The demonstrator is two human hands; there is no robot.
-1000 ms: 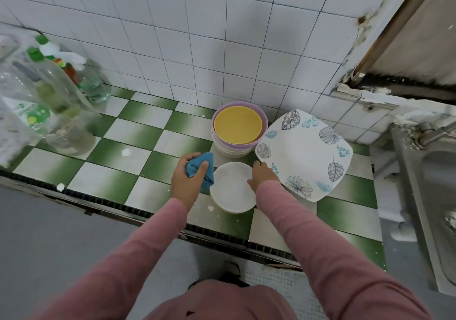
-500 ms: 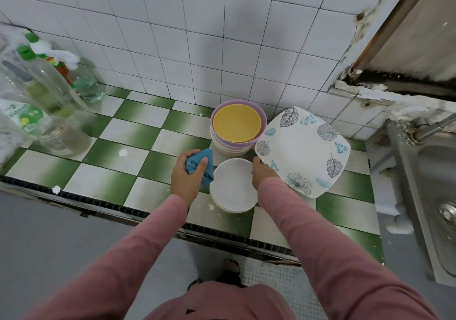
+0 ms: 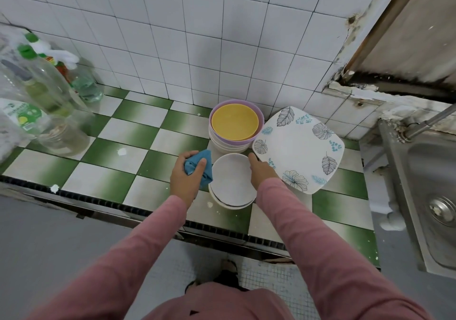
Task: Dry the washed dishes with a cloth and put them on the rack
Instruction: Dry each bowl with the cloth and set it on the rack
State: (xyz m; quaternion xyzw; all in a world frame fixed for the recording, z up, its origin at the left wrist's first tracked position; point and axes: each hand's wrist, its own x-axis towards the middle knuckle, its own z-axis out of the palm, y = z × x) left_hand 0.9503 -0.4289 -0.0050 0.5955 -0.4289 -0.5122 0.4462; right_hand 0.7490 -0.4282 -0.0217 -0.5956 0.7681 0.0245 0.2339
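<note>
Both hands at a white plate (image 3: 230,181) on the tabletop (image 3: 118,179).
The left hand (image 3: 187,181) has its grip closed round a blue cloth (image 3: 201,165) at the plate's left edge. The right hand (image 3: 260,171) grips its right rim. The plate tops a short stack near the bowls (image 3: 229,144).

The left hand (image 3: 187,180) grips a crumpled blue cloth (image 3: 201,165) at nine o'clock of the round white plate (image 3: 230,181); the right hand (image 3: 261,174) holds its two-o'clock rim.
</note>
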